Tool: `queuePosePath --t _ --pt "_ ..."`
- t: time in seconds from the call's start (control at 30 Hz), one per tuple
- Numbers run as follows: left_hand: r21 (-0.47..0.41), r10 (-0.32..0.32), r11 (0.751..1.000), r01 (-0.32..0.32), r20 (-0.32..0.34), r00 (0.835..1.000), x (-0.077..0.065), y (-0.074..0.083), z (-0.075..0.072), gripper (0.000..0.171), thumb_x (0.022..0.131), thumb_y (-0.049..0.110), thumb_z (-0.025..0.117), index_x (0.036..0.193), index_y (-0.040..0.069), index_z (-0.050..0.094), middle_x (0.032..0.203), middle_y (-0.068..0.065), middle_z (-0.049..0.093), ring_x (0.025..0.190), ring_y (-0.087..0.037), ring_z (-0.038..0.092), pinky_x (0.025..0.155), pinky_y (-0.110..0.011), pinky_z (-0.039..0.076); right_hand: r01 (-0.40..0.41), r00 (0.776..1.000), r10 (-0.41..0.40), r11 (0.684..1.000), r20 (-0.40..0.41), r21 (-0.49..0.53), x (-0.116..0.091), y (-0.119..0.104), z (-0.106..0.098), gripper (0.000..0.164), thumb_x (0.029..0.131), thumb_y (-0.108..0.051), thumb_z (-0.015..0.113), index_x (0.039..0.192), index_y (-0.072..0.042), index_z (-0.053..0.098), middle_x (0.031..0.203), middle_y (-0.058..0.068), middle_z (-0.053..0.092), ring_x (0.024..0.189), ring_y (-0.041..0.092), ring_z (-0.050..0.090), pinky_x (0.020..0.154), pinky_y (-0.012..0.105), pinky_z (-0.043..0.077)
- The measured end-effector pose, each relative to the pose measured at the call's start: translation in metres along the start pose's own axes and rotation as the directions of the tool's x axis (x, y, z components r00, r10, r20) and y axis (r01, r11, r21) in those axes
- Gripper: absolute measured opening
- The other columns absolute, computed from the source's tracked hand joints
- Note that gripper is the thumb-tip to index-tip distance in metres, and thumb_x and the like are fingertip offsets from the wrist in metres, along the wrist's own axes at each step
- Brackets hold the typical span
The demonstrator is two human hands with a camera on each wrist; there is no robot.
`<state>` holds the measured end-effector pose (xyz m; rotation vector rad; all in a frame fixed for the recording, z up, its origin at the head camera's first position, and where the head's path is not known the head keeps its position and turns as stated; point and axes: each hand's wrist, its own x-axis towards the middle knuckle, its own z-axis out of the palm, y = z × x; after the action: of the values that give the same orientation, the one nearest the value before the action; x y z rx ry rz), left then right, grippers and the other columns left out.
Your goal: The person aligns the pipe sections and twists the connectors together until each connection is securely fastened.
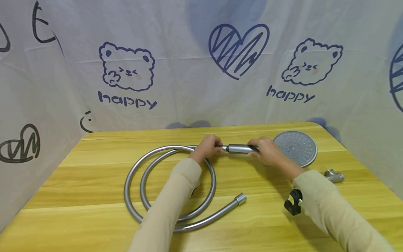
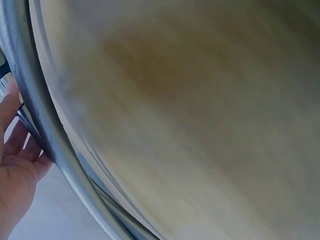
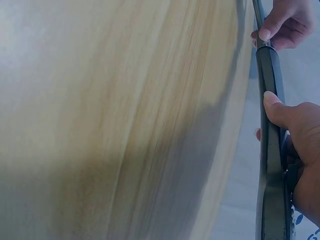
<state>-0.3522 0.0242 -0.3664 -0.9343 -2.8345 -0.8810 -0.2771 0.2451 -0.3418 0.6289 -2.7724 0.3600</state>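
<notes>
A grey shower head [image 1: 295, 148] with a round spray face lies toward the right, its handle [image 1: 238, 149] pointing left. My right hand [image 1: 266, 150] grips that handle near the head, thumb along it in the right wrist view. At the handle's end my left hand [image 1: 209, 147] pinches the end of the shower hose [image 1: 170, 149], right at the joint with the handle. The right wrist view shows the left hand [image 3: 290, 25] there too. Loops of the metallic hose spread below the left forearm, with the other end's connector [image 1: 240, 198] free on the table.
A small chrome fitting [image 1: 334, 176] lies on the wooden table [image 1: 78, 196] beside the right sleeve. Behind the table hangs a white cloth [image 1: 182, 77] with drawn bears and hearts. More cloth closes in both sides.
</notes>
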Motion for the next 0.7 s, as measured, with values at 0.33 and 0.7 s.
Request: queuePosePath --t 0.33,0.7 --pt "-0.032 0.006 0.999 -0.007 -0.037 0.999 -0.006 0.011 -0.006 0.013 0.077 0.006 0.074 0.082 -0.001 0.063 0.082 -0.011 0.065 0.074 -0.015 0.054 0.066 -0.02 0.044 -0.045 0.999 0.044 0.998 0.025 0.043 0.0 -0.001 0.0 0.032 0.08 -0.013 0.072 0.107 0.002 0.064 0.096 0.019 0.066 0.078 0.027 0.056 0.067 0.042 0.046" --pt "-0.055 0.111 0.993 -0.105 0.124 0.986 0.02 -0.034 0.008 0.034 0.087 0.036 0.062 0.09 0.003 0.07 0.079 -0.006 0.068 0.067 -0.011 0.054 0.063 -0.023 0.046 -0.051 0.998 0.049 0.997 0.04 0.061 -0.001 0.001 0.0 0.033 0.081 -0.014 0.071 0.109 0.001 0.064 0.096 0.019 0.065 0.077 0.027 0.056 0.065 0.041 0.046"
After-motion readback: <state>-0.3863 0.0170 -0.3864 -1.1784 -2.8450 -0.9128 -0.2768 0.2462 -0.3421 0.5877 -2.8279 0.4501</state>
